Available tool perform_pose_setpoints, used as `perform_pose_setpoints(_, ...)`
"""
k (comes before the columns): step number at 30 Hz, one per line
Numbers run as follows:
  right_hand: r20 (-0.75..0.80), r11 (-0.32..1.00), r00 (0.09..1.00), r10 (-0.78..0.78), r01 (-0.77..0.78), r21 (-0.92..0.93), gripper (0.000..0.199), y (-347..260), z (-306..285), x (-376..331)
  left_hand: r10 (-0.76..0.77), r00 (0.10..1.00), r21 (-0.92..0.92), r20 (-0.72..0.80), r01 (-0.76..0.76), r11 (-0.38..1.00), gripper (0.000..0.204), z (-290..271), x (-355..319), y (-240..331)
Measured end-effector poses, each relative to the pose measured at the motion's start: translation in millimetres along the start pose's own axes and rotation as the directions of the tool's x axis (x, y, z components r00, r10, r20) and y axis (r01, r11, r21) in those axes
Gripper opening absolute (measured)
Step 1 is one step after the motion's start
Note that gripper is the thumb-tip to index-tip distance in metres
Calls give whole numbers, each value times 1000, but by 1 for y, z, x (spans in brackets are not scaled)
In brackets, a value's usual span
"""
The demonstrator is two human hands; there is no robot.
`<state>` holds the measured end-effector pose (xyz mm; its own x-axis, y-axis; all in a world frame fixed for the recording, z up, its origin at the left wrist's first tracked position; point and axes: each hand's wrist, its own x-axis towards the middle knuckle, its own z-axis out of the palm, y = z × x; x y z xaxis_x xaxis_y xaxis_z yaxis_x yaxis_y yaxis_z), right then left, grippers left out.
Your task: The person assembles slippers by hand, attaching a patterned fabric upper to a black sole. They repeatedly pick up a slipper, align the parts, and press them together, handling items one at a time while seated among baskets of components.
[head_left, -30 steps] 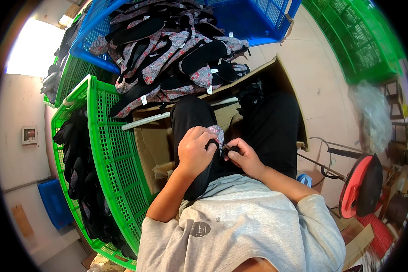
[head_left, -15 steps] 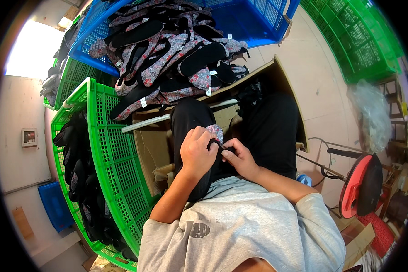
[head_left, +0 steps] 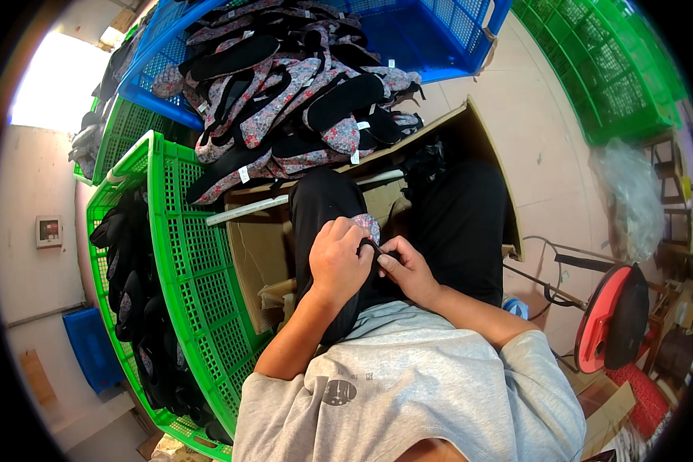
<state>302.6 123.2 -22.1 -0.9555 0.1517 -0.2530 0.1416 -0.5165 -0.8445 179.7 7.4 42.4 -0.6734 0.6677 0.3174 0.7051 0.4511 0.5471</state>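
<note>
Since one second ago, the left hand (head_left: 337, 260) and the right hand (head_left: 410, 269) have been brought a little closer together. A small flowery piece (head_left: 368, 223) is held by the left leg (head_left: 321, 202), it seems so that it can be kept steady and easily seen. The pile of slippers (head_left: 285, 108), flowery and black, is set past the knees, perhaps to be within easy reach. The green crate (head_left: 202, 285) is stood on the left side, maybe for the same reason. The flowery piece is partly covered by the left fingers; its top is seen past them, and its dark edge (head_left: 373, 246) is seen between both hands. The left fingers are curled around it. At that edge, the right thumb and pointing finger are pinched close together. Whether a thin tool is held too cannot be told.
</note>
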Motion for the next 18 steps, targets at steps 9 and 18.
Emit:
perform_pose_setpoints(9, -379, 977, 914, 147, -73, 203, 15, -10, -8, 8, -35, 999, 17, 29, 35, 999, 24, -1, 0, 3)
perform_pose_setpoints(18, -6, 987, 986, 164, -164, -4, 19, -34, -29, 9, -96, 995, 30, 16, 95, 995, 21, -7, -15, 5)
